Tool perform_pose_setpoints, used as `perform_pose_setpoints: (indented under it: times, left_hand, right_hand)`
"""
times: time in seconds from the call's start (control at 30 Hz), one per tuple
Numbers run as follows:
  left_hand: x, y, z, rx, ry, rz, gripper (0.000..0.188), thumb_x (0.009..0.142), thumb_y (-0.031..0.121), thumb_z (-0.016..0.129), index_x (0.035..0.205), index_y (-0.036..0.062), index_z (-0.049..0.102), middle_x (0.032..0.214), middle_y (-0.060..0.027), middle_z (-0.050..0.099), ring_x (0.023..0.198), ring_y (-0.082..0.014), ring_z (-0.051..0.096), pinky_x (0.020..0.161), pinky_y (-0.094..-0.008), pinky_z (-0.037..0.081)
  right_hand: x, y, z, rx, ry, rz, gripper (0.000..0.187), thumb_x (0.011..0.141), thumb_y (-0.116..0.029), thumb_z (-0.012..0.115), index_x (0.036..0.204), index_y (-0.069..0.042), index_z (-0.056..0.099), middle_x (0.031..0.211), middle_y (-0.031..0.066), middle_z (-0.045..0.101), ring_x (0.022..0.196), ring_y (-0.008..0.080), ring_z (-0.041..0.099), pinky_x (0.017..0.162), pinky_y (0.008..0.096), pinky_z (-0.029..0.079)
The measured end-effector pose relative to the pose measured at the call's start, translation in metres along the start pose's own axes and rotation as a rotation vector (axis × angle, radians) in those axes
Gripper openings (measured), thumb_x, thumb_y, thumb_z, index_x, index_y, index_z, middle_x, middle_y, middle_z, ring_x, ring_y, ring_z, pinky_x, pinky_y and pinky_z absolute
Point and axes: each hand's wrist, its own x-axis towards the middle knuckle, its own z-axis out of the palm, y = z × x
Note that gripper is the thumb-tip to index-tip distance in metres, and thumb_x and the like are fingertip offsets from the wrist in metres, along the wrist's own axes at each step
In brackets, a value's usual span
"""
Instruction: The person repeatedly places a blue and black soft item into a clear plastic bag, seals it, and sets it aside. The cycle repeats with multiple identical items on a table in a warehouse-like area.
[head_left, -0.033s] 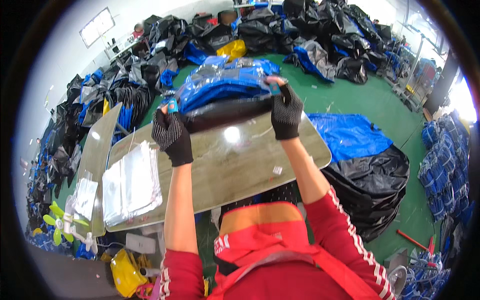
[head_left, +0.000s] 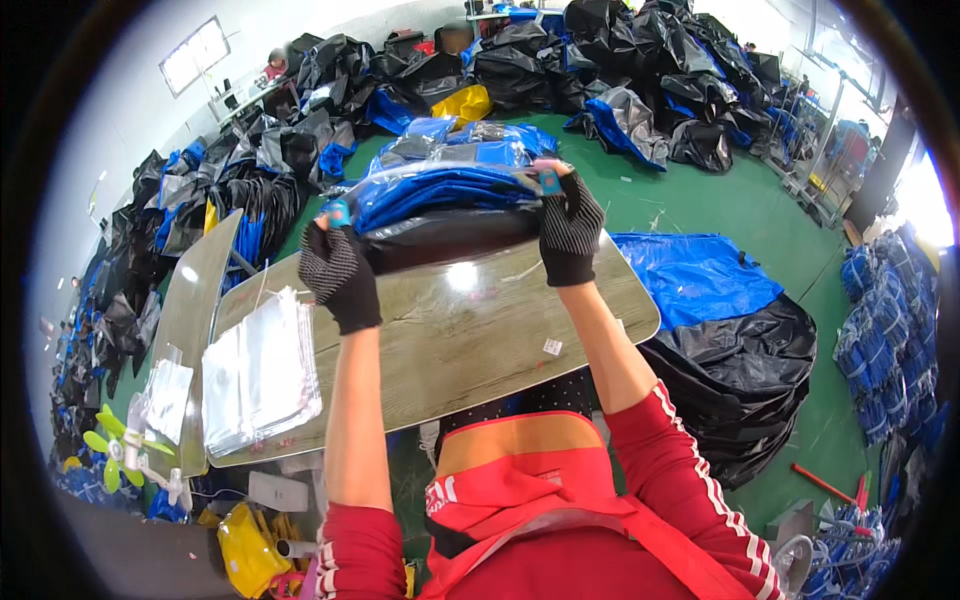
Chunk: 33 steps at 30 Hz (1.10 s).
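Note:
Both hands wear black dotted gloves with bare fingertips and a teal band on the thumb. Between them is a clear plastic bag around a folded blue and black sheet, which looks like coated fabric. My left hand is closed at the bag's left edge. At its right edge my right hand pinches the plastic. Layered blue folds face me above a black part, over the far side of the wood-patterned table. A stack of flat clear bags lies to the left on the tabletop.
Wrapped blue bundles lie beyond the table. A blue and black fabric pile sits on the floor at right. Black and blue heaps line the back. A green fan stands at lower left, and tied blue bundles at far right.
The held bag and its folded sheet have shifted slightly, and the blue layered folds show more clearly. My hands have moved a little, keeping their grip.

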Motion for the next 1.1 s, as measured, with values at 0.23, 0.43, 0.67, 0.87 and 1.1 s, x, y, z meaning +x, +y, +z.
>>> perform_pose_setpoints:
  times: [0.23,0.43,0.67,0.87,1.1]
  left_hand:
    - [0.028,0.031,-0.017,-0.097,0.027,-0.043,0.023,0.090,0.022,0.064,0.086,0.0002,0.067,0.073,-0.0096,0.064,0.064,-0.0172,0.056,0.062,-0.0302,0.044]
    - [0.042,0.018,-0.007,0.086,-0.168,-0.016,0.022,0.088,0.024,0.065,0.085,0.0029,0.067,0.073,-0.0125,0.065,0.066,-0.0256,0.062,0.064,-0.0329,0.046]
    - [0.048,0.065,-0.068,-0.080,-0.156,-0.021,0.023,0.092,0.023,0.060,0.091,0.0006,0.064,0.075,-0.0071,0.064,0.067,-0.0132,0.058,0.063,-0.0293,0.044]
    - [0.051,0.081,-0.107,-0.254,-0.050,-0.168,0.032,0.096,0.027,0.055,0.109,-0.0018,0.059,0.096,-0.0131,0.066,0.088,-0.0192,0.064,0.078,-0.0320,0.052]
    - [0.009,-0.005,-0.061,-0.447,-0.731,-0.558,0.022,0.095,0.022,0.055,0.097,0.0004,0.060,0.081,-0.0073,0.063,0.072,-0.0123,0.060,0.067,-0.0261,0.048]
  right_hand:
    - [0.033,-0.024,-0.013,0.048,0.043,-0.227,0.020,0.093,-0.020,0.058,0.100,-0.004,0.067,0.088,0.0130,0.068,0.082,0.0188,0.065,0.076,0.0295,0.049]
    - [0.047,-0.006,-0.013,-0.016,-0.105,0.025,0.023,0.094,-0.019,0.058,0.097,0.001,0.068,0.088,0.0062,0.069,0.085,0.0138,0.064,0.077,0.0268,0.050]
    - [0.047,-0.069,-0.050,0.093,-0.163,-0.259,0.015,0.092,-0.013,0.061,0.100,-0.001,0.067,0.090,0.0059,0.068,0.082,0.0102,0.062,0.075,0.0242,0.049]
    - [0.034,-0.119,-0.071,0.088,-0.116,-0.520,0.026,0.096,-0.020,0.054,0.107,0.002,0.062,0.091,0.0111,0.067,0.076,0.0180,0.065,0.068,0.0270,0.052]
    - [0.011,-0.020,-0.064,0.094,-0.414,0.423,0.015,0.094,-0.015,0.053,0.097,-0.002,0.060,0.059,0.0074,0.058,0.049,0.0141,0.057,0.048,0.0273,0.045]
